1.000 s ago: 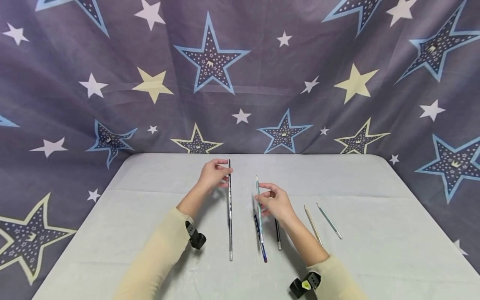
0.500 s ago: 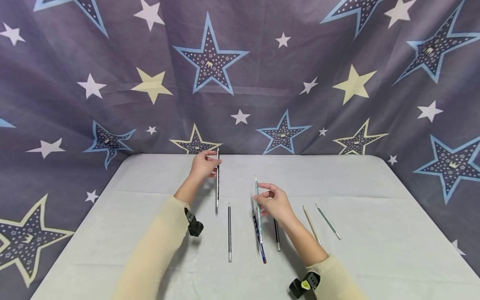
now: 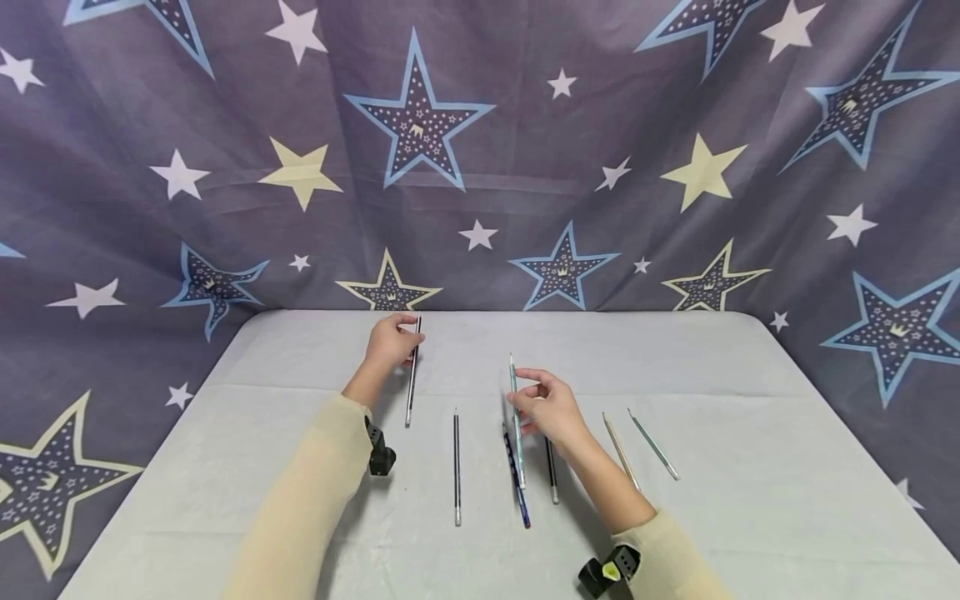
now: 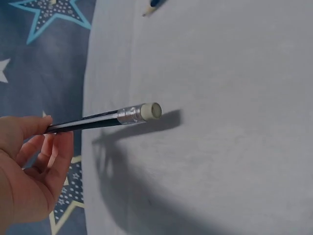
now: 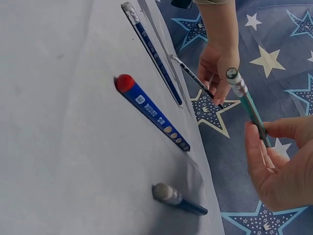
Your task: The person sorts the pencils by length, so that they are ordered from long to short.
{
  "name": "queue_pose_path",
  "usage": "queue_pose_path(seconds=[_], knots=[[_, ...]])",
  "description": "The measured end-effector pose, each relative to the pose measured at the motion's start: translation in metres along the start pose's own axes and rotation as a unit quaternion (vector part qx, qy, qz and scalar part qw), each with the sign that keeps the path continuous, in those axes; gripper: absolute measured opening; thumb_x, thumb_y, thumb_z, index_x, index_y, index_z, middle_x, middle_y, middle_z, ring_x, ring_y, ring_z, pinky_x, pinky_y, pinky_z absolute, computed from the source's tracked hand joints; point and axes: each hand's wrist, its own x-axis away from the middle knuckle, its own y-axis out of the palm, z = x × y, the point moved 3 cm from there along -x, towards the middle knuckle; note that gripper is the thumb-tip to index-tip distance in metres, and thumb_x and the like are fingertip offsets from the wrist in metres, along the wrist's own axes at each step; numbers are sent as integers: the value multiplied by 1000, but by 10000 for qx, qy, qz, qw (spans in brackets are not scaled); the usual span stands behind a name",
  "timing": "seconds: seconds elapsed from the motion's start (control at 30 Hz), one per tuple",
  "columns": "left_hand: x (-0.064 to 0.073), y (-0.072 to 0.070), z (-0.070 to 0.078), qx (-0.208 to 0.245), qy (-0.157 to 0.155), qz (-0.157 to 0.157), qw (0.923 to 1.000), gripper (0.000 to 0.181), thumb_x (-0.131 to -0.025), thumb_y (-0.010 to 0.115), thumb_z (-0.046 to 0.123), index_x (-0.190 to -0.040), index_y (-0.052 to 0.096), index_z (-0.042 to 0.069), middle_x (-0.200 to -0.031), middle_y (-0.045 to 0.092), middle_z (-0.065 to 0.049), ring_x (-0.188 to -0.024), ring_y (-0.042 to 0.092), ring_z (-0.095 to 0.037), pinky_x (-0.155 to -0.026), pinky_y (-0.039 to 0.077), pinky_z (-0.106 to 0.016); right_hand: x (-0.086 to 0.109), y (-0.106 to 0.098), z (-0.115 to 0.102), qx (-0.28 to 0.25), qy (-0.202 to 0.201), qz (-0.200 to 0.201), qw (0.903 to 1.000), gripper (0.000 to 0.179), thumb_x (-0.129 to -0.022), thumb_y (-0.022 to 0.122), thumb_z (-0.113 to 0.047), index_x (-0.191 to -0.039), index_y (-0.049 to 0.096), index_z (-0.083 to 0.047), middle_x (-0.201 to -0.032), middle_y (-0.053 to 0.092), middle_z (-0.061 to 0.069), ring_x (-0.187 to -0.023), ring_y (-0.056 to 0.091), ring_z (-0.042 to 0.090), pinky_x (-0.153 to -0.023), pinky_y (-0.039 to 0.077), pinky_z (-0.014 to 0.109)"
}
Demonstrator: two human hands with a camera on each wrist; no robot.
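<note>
Near the table's far edge, my left hand (image 3: 388,343) pinches a black pencil (image 3: 412,387) with pale stripes. Its white eraser end (image 4: 152,111) points toward the camera in the left wrist view, and its shadow falls on the cloth below. My right hand (image 3: 551,410) pinches a teal pencil (image 3: 519,450) between thumb and fingers, eraser end toward me. Below that pencil lies a blue pencil (image 5: 152,108) with a red end. A dark pencil (image 3: 552,475) lies partly hidden under the right hand. Between the hands another dark pencil (image 3: 457,471) lies lengthwise on the table.
To the right of the right forearm lie a gold-coloured pencil (image 3: 619,447) and a second teal pencil (image 3: 654,445). A pale cloth covers the table (image 3: 750,500). Behind the far edge hangs a dark curtain (image 3: 480,150) printed with stars.
My left hand has lifted the black striped pencil away from above the middle dark pencil, carried it left, then lowered it slightly. The right hand keeps its place with the teal pencil.
</note>
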Motion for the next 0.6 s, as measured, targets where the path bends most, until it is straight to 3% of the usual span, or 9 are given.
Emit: queue_pose_path(seconds=[0.27,0.6], knots=[[-2,3,-12,-391,-22,23,9992,43,-86,63,14,-127,54,6,-104,62,-18,-60,55,-14,-53,58,-27,0,-1,0,31,0,24,10000,44,-83,66,-6,-126,55,-9,-85,57,5,-61,55,13,-53,57,31],[-2,7,-22,-507,-52,27,9987,42,-86,63,13,-126,54,5,-106,62,-18,-60,56,-13,-52,57,-24,-1,-2,2,116,20,117,9999,44,-83,67,-6,-125,56,-10,-85,58,5,-60,55,13,-54,58,34]])
